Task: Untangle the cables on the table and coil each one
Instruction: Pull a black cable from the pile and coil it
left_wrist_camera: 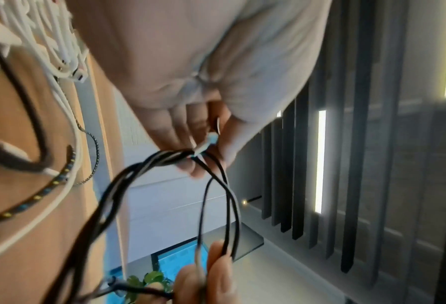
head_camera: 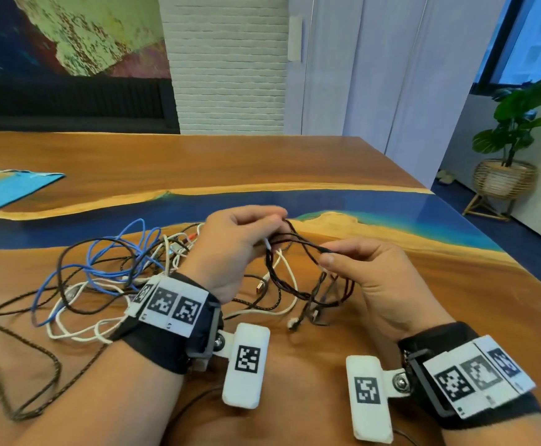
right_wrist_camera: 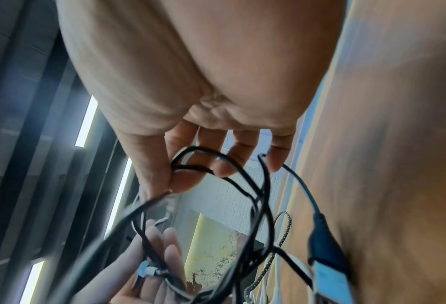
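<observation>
Black cable [head_camera: 298, 243] strung between both grips, left hand [head_camera: 233, 249] pinching, right hand [head_camera: 372, 278] pinching.

Your left hand [head_camera: 230, 249] is raised above the table, fingers curled, thumb and fingertips pinching the black cable [head_camera: 298, 243]. Your right hand [head_camera: 372, 278] is held level with it, close beside, thumb and forefinger pinching the same cable. Both forearms reach forward, wrists banded.
</observation>
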